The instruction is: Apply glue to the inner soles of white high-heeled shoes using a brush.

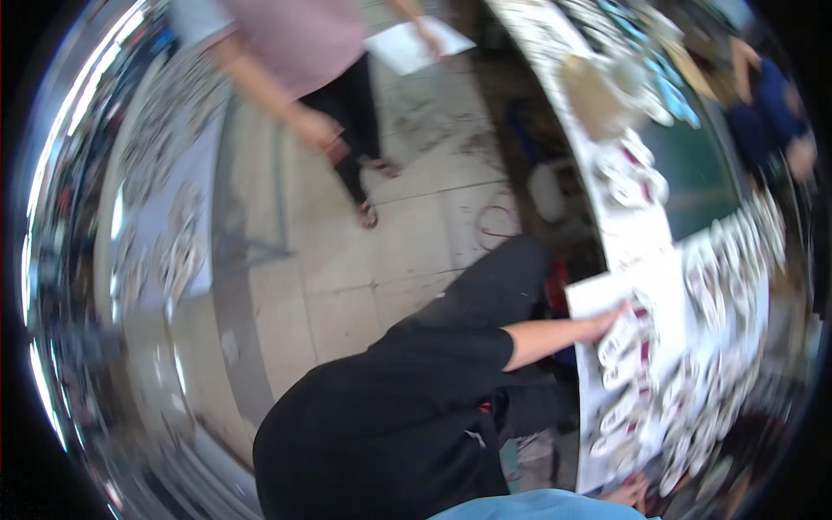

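A light-blue sleeve (555,504), seemingly mine, shows at the lower edge. Just past it, what looks like my left hand (633,490) is by the table's near end, beside a row of white shoe parts with dark-red patches (617,412). Blur and the frame's edge hide its fingers and anything in them. My right hand is out of view. Close on my left sits a co-worker in a black shirt (381,433). That person's bare arm reaches over the white tabletop (589,299), with the hand (604,322) at the front white shoe part (617,340).
More white shoe parts (706,290) line the table's far side, near a green surface (689,173) and a brown box (596,95). A person in a pink top (299,43) stands on the tiled floor (407,225). Another table (195,156) holds shoe parts at left.
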Demonstrator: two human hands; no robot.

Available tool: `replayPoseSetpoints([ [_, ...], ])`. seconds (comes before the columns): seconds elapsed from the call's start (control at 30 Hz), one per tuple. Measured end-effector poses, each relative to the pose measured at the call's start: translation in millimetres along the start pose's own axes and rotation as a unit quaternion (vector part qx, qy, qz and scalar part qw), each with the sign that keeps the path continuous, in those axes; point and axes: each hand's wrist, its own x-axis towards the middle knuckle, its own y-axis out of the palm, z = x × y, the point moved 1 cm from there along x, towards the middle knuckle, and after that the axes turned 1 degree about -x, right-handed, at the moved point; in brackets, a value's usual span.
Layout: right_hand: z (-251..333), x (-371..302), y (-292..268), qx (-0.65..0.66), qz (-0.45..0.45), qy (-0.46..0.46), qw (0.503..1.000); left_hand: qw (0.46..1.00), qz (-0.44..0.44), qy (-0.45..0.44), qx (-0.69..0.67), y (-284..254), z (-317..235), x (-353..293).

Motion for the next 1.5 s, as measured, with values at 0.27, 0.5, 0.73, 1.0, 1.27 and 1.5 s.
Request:
replayPoseSetpoints([
  [0.27, 7.9, -49.6, -16.8, 0.069, -0.072, 0.043, 0.994, 0.996, -0.021, -0.081, 0.022, -3.3, -13.3, -6.0],
  [0.5, 29.0, -62.7, -18.8, 0.232, -0.221, 0.099, 0.942, 0.985, -0.058, -0.108, 0.12, 7.0, -32.8, -19.7],
  [0.73, 98.1, -80.1, -27.8, 0.43, -0.24, 0.052, 0.869, 0.979, 0.003, -0.021, 0.201, 89.1, -82.6, -53.5],
  [1.0, 284.4, -153.8, 64.7, 0.362, 0.001, -0.162, 0.918, 0.971, 0.0, 0.068, 0.231, 148.5, -116.7, -94.7],
  [1.27, 301.2, -193.0, 102.9, 0.237, 0.057, -0.424, 0.872, 0.961, -0.014, 0.13, 0.243, 160.8, -131.2, -113.8],
  [1.5, 303.4, -189.7, 115.5, 0.149, 0.026, -0.514, 0.844, 0.955, -0.019, 0.14, 0.259, 161.3, -131.8, -122.8],
])
